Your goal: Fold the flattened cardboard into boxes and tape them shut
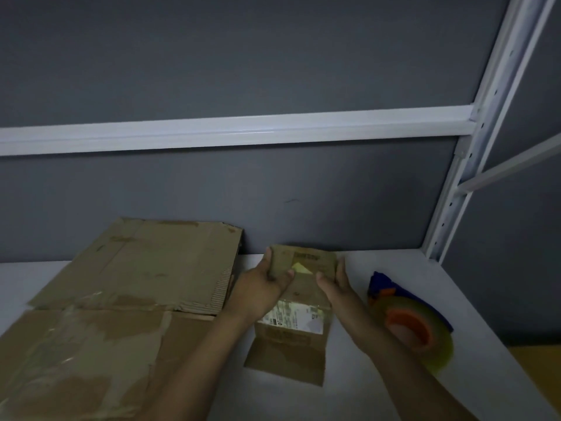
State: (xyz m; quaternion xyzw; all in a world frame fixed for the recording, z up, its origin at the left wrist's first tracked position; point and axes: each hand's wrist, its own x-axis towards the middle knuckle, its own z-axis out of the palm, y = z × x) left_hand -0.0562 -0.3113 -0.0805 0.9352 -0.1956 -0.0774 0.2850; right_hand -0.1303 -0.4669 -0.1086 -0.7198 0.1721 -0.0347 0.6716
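A small brown cardboard box (299,323) with a white shipping label lies on the white table (373,387) in front of me, its near flap spread flat towards me. My left hand (267,279) grips the box's far left corner, thumb on top of the raised far flap. My right hand (332,284) holds the far right edge of that flap, fingers along the side and thumb on the front. A tape dispenser (409,317) with a blue handle, orange core and clear roll lies on the table to the right of my right forearm.
A large flattened cardboard sheet (121,293) with torn tape marks covers the table's left side. A dark grey wall panel (273,189) with a white rail rises just behind the box. A white slotted upright (455,189) stands at the right.
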